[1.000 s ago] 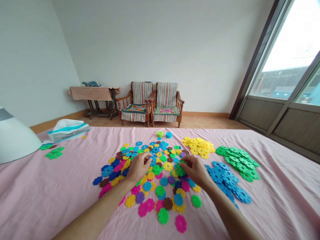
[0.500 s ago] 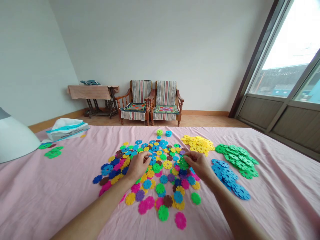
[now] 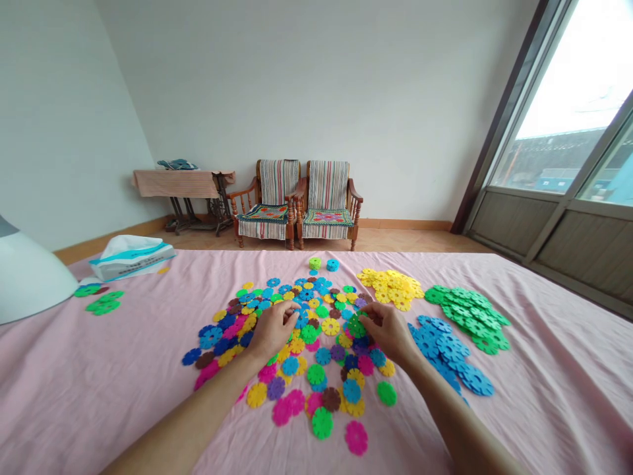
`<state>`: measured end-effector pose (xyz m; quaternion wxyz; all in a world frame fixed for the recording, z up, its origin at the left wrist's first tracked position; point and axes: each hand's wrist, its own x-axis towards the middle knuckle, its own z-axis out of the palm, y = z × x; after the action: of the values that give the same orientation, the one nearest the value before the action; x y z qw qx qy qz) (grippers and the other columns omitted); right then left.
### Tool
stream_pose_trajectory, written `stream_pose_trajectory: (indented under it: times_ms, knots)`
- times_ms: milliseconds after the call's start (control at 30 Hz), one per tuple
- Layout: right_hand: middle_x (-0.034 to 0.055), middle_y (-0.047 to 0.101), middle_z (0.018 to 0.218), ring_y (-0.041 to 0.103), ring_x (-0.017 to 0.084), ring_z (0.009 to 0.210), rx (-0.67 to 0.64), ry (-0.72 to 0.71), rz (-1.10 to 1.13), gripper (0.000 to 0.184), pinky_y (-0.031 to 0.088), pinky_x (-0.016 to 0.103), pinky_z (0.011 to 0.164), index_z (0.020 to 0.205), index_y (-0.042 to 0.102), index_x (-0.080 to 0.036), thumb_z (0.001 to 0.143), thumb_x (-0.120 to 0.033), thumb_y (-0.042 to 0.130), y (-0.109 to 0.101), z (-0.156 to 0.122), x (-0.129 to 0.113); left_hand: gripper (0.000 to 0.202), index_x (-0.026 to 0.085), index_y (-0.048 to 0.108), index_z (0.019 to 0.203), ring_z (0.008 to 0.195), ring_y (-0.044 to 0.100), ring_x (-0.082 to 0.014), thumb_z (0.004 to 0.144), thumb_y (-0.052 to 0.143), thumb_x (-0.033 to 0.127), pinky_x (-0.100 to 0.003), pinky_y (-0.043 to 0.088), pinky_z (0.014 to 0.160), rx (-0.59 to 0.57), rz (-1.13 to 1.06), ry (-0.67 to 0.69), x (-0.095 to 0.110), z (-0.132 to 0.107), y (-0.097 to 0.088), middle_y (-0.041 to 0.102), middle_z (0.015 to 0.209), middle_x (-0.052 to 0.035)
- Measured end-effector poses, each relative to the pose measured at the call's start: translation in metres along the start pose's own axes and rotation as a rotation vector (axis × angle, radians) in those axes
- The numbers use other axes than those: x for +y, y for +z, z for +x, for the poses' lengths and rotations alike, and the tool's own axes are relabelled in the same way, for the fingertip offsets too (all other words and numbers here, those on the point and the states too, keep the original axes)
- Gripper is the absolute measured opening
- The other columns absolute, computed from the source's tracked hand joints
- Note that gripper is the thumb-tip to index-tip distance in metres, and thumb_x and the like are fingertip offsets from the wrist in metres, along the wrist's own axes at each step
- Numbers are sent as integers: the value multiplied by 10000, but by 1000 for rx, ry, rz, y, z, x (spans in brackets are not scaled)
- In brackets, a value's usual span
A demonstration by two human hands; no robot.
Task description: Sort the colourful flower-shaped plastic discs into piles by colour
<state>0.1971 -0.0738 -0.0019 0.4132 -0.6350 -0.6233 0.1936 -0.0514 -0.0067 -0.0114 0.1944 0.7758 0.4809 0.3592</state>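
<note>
Loose notched plastic discs in many colours lie mixed on the pink cloth, among them a pink disc (image 3: 357,438) at the near edge. Over the right part of this spread, my right hand (image 3: 390,330) pinches a large green disc (image 3: 356,325) between thumb and fingers. My left hand (image 3: 273,328) hovers above the left part, its fingers curled together beside a blue disc (image 3: 301,316). Whether that hand grips anything is hidden by its own fingers.
To the right are heaps of yellow discs (image 3: 393,287), green discs (image 3: 467,313) and blue discs (image 3: 448,353). Two small stacks, one lime (image 3: 315,263) and one blue (image 3: 333,264), stand at the back. A tissue pack (image 3: 132,256) and white rounded object (image 3: 32,277) sit left.
My right hand has shifted slightly left and nearer with the green disc, and its forearm uncovers more of the blue heap. The left hand stays almost in place.
</note>
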Motion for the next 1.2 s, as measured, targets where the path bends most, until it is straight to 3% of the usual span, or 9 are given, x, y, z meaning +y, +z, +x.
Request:
stream_pose_trajectory:
  times_ms: [233, 500, 633, 767, 867, 1000, 1200]
  knots:
    - [-38, 458, 537, 417, 101, 491, -47, -23, 81, 197, 303, 212, 455, 786, 613, -150, 708, -262, 471, 4, -2, -7, 187, 174, 654, 896, 668, 617, -146, 781, 510, 204, -233, 477, 644, 2, -11, 1, 2, 0, -1, 677, 751, -22]
    - [-44, 380, 471, 359, 81, 460, -188, -66, -62, 195, 244, 213, 438, 513, 506, -164, 679, -191, 407, -7, 0, -9, 188, 179, 651, 901, 687, 619, -149, 788, 509, 229, -239, 485, 666, -4, -44, 2, 3, -1, 0, 673, 749, -18]
    - [-43, 351, 457, 343, 82, 445, -199, -55, -114, 224, 212, 227, 427, 492, 466, -172, 698, -187, 380, -5, -1, -10, 184, 180, 642, 907, 690, 615, -147, 797, 501, 224, -237, 482, 664, -12, -19, 7, 2, 0, 1, 667, 755, -15]
    - [-40, 381, 464, 369, 88, 474, -161, -91, -186, 186, 213, 232, 450, 491, 423, -182, 674, -162, 401, -3, -6, -16, 189, 175, 638, 922, 666, 593, -139, 804, 493, 203, -258, 479, 669, 23, 87, 59, 4, -1, -2, 640, 847, -34]
    - [-32, 452, 496, 400, 89, 493, -179, -92, -210, 147, 222, 226, 463, 532, 466, -179, 673, -159, 430, -2, -9, -18, 205, 184, 638, 957, 831, 587, -172, 818, 488, 190, -295, 462, 781, 91, 171, 172, 14, -3, -5, 610, 938, -58]
    - [-21, 490, 518, 411, 92, 511, -216, -135, -274, 146, 221, 228, 487, 545, 490, -174, 686, -157, 459, 1, -11, -16, 180, 205, 663, 920, 912, 556, -193, 846, 501, 231, -310, 423, 838, -70, 180, 303, 36, -5, -1, 625, 896, -52]
    - [0, 549, 579, 457, 109, 564, -137, -160, -358, 135, 248, 235, 537, 620, 529, -174, 732, -159, 455, 2, -10, -10, 231, 216, 652, 1004, 950, 521, -230, 790, 596, 281, -339, 404, 834, -292, 302, 365, 55, 1, 14, 602, 919, -60]
